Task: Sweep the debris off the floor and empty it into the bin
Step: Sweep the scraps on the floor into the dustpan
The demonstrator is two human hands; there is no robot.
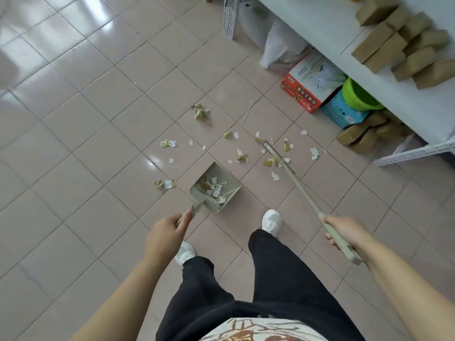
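Note:
My left hand grips the handle of a beige dustpan that sits on the tiled floor and holds several paper scraps. My right hand grips the handle of a beige broom, whose thin head lies among the debris to the right of the pan. Torn white and gold paper scraps are scattered over the floor ahead, with a crumpled gold wrapper farther off and a small pile left of the pan. No bin is visible.
A white metal shelf with brown boxes runs along the right. Under it stand a red-and-white carton, a green basin, a blue box and a white bag. My feet stand just behind the pan.

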